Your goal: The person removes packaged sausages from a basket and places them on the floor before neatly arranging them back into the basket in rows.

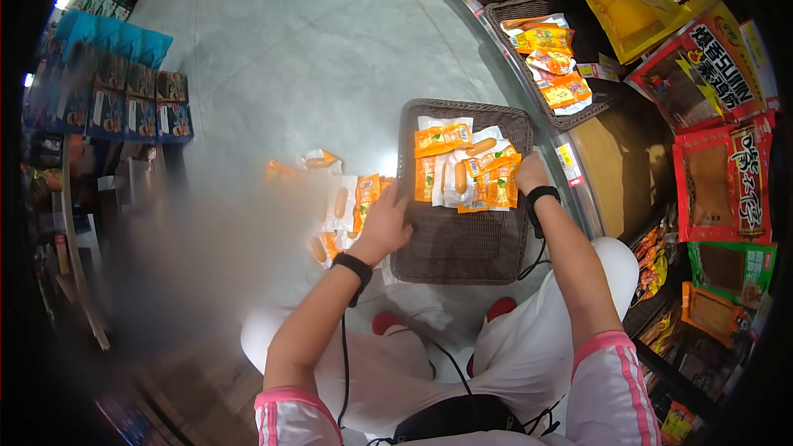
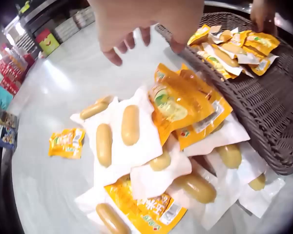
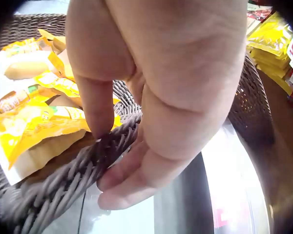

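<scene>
A dark brown woven basket [image 1: 462, 252] stands on the floor in front of the person. In its far part lie several orange-and-white sausage packets [image 1: 431, 140]; the near part shows bare weave. The right hand [image 1: 533, 175] grips the basket's right rim, thumb inside and fingers outside in the right wrist view, across the wicker rim [image 3: 73, 170]. At the left rim is the left hand [image 1: 384, 227], with nothing in its fingers. In the left wrist view this hand [image 2: 146, 22] hovers beyond a loose pile of sausage packets [image 2: 130, 124] on the floor beside the basket.
One small orange packet [image 2: 67, 143] lies apart from the pile. To the right runs a shelf with another wicker basket [image 1: 512, 12] of packets and bagged foods [image 1: 714, 182]. Boxed goods [image 1: 132, 103] line the left side. Grey floor [image 1: 289, 58] stretches ahead.
</scene>
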Tool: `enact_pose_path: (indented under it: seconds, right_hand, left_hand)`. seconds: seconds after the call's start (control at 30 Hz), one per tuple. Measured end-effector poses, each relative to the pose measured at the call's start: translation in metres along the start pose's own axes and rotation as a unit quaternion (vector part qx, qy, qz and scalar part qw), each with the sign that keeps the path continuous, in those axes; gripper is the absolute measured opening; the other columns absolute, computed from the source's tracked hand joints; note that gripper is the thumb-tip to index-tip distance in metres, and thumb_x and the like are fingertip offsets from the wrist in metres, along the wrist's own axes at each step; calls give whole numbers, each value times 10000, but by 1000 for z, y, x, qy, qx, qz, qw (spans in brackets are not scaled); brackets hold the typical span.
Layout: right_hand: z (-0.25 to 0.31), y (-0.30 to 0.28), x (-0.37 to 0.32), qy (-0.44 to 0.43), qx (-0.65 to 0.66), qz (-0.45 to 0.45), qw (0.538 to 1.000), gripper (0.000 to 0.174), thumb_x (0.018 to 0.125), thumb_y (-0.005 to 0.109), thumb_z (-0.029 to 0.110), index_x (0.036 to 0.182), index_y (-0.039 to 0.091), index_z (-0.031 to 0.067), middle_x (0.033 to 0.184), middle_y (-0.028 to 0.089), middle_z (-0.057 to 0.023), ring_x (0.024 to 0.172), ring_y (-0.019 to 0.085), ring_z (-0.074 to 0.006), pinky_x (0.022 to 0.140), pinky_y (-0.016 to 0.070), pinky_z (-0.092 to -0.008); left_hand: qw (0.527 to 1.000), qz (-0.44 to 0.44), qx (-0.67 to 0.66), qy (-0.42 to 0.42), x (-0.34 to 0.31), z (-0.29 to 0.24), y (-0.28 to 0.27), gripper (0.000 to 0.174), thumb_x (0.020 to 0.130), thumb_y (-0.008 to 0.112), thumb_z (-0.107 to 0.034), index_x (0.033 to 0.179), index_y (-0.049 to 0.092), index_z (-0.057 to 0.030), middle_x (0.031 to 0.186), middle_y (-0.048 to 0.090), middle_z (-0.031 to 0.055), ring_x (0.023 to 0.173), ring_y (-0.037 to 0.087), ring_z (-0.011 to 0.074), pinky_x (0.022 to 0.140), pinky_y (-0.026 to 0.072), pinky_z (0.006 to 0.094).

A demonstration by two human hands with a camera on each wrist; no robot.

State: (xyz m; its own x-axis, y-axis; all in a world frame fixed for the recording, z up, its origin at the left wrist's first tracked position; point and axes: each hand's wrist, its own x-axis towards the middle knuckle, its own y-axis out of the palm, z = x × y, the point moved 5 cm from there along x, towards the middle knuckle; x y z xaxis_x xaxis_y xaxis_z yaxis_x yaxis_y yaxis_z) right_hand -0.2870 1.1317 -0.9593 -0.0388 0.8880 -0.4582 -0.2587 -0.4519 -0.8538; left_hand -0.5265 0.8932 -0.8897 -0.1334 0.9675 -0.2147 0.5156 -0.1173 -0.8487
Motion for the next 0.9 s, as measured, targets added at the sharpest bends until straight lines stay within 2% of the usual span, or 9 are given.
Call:
enact_pose_path:
  seconds: [0.07,0.17,0.33,0.47,0.57,0.6,0.7,0.8,0.9]
  right_hand:
    - [1,-1,0,-18,-5,-9,1000,324,820,551,76,1086,456,-82,1043,596,-324,1000,588,-446,848,493,-466]
    - [3,-2,-1,-46,-16,-16,999,303,819,544,60,1077,464,-79,1015,608,-314,972,596,-447,830,496,-476]
    - [24,-9,-17,-78,-46,-12,996,239,849,490,58,1060,484,-56,990,621,-297,949,604,-443,814,498,-485]
    - [43,-4,-41,-123,-126,5,984,184,894,456,111,1021,546,12,1019,642,-193,953,640,-343,788,520,-426]
    - [54,6,-57,-141,-248,-97,954,171,869,503,123,1018,560,60,986,629,-123,892,644,-268,740,513,-370]
    - [62,8,-67,-173,-313,-167,919,183,840,536,155,1011,568,97,958,601,-64,827,621,-200,737,487,-314]
    - [87,20,-94,-310,-355,-214,856,277,835,537,186,1088,555,73,925,585,-80,786,607,-231,658,506,-350]
    - [63,57,-95,-242,-287,-135,917,395,840,536,229,1185,511,40,925,561,-127,772,596,-274,559,510,-387]
    - [55,70,-95,-216,-346,-180,895,519,813,575,234,1273,437,37,1000,527,-192,781,583,-312,490,506,-439]
  left_hand:
    - [999,35,-4,-38,-3,1,9,664,674,704,-213,1275,514,-1,1445,278,294,1277,380,400,1050,339,423]
    - [997,56,13,-51,0,-2,4,561,684,690,-250,1179,600,-2,1432,299,295,1279,377,387,1051,331,428]
    - [963,214,129,-102,-4,-22,0,396,704,663,-303,990,704,-32,1274,457,231,1195,420,354,989,361,430]
    - [943,230,212,-113,-19,-27,18,368,733,635,-322,972,716,-54,1174,499,183,1128,443,320,916,384,420]
    - [922,258,256,-136,-21,-26,19,328,760,623,-261,1004,694,-53,1164,529,156,1105,451,281,887,364,382]
    - [931,243,241,-127,-19,-24,19,303,766,611,-259,974,697,-56,1129,548,151,1087,475,283,875,379,396]
    - [954,191,209,-102,-13,-15,22,252,782,578,-242,917,696,-64,1037,597,137,1030,538,286,849,411,426]
    - [961,154,208,-92,-9,-12,19,226,794,554,-208,928,670,-68,992,617,128,985,571,282,843,418,434]
    - [958,171,210,-99,-8,-9,18,218,792,569,-192,957,662,-83,1010,619,118,988,581,267,842,424,419]
